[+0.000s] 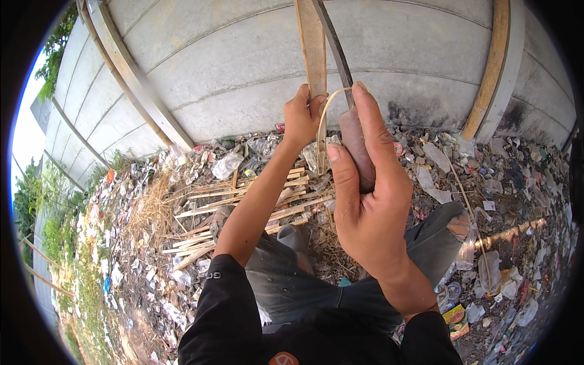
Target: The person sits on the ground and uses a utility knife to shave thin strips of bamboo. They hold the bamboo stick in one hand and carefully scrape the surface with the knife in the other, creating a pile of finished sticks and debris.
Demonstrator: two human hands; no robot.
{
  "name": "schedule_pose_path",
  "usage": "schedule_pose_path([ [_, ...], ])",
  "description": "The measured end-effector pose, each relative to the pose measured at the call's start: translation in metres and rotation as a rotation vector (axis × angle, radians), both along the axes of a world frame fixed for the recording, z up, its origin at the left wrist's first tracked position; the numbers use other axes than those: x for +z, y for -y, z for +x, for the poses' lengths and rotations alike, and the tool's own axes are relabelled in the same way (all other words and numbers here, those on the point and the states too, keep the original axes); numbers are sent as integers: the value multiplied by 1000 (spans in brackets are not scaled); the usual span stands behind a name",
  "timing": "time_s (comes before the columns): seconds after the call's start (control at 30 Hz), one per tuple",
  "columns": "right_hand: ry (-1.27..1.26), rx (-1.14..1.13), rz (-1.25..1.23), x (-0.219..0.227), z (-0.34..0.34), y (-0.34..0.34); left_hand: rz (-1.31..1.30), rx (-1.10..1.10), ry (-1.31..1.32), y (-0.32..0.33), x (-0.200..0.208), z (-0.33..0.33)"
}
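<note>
Gripping a flat wooden strip (313, 52), the left hand (301, 118) has its fingers and thumb closed on the lower part, with a short end hanging below; the strip stands nearly upright in the air, in front of the grey panel wall (243, 55); just beside it, the right hand (377, 198) holds a knife by its brownish handle (356, 146), which lies between thumb and fingers; the dark blade (336, 48) runs upward, leaning toward the strip near the upper edge of the view; a thin pale curl (326, 109) arches between the two hands, though whether it is joined to the strip cannot be told.

Below, near the edge of the ground (334, 255) that meets the wall, lies a loose pile of split strips (298, 208), partly behind the left forearm; dry straw (152, 201) lies to the left of the pile; the person's grey trousers (304, 292) spread beneath the arms; scattered litter covers much of the ground, with a yellow package (456, 321) beside the right forearm; green plants (55, 243) grow along the ground's left edge.
</note>
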State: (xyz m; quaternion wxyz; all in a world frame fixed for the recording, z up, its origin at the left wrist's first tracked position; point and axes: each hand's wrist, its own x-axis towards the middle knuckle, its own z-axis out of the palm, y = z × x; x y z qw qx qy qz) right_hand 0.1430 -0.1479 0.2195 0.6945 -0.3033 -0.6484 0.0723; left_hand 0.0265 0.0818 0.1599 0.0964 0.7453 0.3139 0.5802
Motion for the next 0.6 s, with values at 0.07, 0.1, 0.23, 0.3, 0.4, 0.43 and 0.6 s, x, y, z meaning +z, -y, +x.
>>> schedule_pose_path([
  [0.07, -9, 28, -23, -1, -1, 0, -10, 16, -12, 1, 1, 0],
  [0.1, -26, 11, -28, -1, -2, 1, -18, 34, -26, 2, 2, 0],
  [0.23, 28, -40, -95, 3, -2, 6, -122, 23, 41, 18, 8, 2],
  [0.3, 85, -119, -121, 5, 0, 8, -22, -26, 24, 27, 6, 3],
  [0.4, 88, -94, -187, 9, 3, 12, -118, -12, -4, 26, 10, -11],
  [0.43, 81, -118, -201, 10, 5, 13, -69, 68, -52, 22, 10, -15],
  [0.6, 89, -54, -324, 14, 8, 19, -107, 120, -112, -6, 0, -32],
])
